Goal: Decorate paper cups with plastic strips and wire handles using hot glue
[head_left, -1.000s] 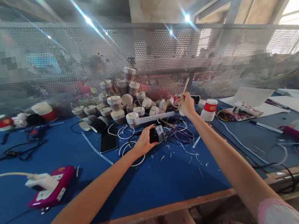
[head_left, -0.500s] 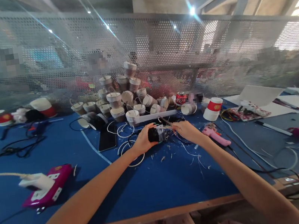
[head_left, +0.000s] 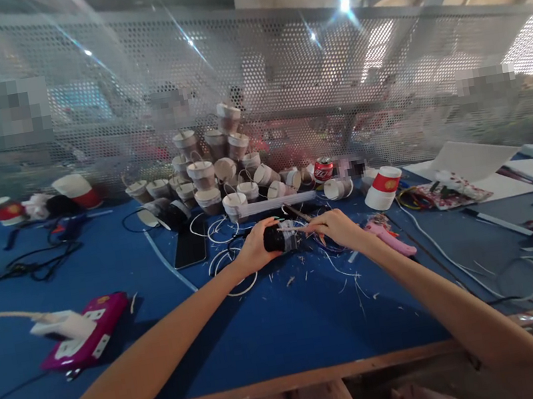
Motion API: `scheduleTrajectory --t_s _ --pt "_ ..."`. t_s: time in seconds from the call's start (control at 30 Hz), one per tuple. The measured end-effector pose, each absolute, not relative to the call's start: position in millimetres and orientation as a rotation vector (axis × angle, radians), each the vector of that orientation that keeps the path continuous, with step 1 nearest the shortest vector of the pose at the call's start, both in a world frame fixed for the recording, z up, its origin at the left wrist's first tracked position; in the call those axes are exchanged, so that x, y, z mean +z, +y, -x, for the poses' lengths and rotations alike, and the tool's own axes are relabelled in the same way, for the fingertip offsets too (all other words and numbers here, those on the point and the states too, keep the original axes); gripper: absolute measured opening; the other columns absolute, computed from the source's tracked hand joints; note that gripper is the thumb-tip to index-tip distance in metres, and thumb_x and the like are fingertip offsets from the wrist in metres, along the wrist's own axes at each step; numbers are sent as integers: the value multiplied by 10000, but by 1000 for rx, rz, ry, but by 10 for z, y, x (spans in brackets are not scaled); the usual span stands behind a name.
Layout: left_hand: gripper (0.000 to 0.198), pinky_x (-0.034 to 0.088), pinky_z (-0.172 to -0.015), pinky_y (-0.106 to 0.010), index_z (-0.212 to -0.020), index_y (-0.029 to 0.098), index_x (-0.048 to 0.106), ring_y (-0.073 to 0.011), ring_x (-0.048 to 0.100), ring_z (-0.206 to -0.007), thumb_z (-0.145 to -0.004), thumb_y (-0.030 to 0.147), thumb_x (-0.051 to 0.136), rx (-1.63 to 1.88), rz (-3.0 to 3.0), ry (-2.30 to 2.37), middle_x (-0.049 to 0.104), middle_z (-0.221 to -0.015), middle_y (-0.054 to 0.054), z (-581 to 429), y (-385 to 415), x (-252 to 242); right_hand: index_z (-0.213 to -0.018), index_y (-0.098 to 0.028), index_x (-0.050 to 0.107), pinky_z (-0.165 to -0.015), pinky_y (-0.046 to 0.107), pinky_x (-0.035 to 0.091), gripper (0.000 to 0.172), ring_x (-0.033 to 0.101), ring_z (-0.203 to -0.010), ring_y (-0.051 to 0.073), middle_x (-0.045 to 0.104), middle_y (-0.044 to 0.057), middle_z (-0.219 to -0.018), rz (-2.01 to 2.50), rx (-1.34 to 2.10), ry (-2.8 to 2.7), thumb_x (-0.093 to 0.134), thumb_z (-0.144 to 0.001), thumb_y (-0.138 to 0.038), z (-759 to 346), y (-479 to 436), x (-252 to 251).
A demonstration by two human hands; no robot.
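Two hands meet over the blue table (head_left: pixel 293 337). The left hand (head_left: pixel 253 250) grips a small black round cup (head_left: pixel 277 239); the right hand (head_left: pixel 339 228) pinches a thin pale stick (head_left: pixel 293 228) onto it. Far behind, piled white paper cups (head_left: pixel 214 174) look done; this one isn't.

table (head_left: pixel 277 332): matt blue cloth, wood edge | screen (head_left: pixel 279 89): perforated metal | cups (head_left: pixel 205 175): matt paper | roll (head_left: pixel 277 239): glossy black

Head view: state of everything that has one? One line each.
left hand, closed around black cylinder
right hand, pinching thin stick, tip at the cylinder
glue gun, lying unheld on blue table
phone, flat, screen dark
power strip, white plug inserted
soda can, upright
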State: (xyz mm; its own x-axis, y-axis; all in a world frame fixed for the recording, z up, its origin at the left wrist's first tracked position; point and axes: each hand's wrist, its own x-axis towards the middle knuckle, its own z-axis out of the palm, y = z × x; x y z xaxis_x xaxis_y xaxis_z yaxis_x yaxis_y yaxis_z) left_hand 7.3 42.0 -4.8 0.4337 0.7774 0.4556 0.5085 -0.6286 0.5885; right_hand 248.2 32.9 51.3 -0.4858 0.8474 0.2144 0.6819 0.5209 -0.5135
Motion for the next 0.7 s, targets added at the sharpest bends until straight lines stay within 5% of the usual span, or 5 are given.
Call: scheduleTrajectory --t_s 0.27,0.53,0.7 --pt "775 375 -970 -474 -1252 182 340 -287 492 -1159 -581 247 724 1031 -2342 1082 530 -1237 -130 -62 422 -44 -817 -183 746 -568 216 388 179 549 -534 122 648 3 -526 1260 560 -2239 602 -796 -288 -2458 283 530" --pt "774 395 -960 -456 -1242 186 351 -284 511 -1139 -574 262 734 1029 -2327 1106 543 -1229 -120 -62 422 -34 -765 -231 733 -611 262 386 62 515 -695 170 671 16 -661 1151 120 -2232 679 -735 -226 -2440 273 336" --pt "784 388 -972 -446 -1223 179 366 -268 518 -1129 -541 239 748 1024 -2313 1150 558 -1214 -108 -79 416 -16 -737 -184 696 -617 279 360 277 461 -646 159 618 42 -632 1039 -199 -2289 475 -884 -261 -2429 209 178"
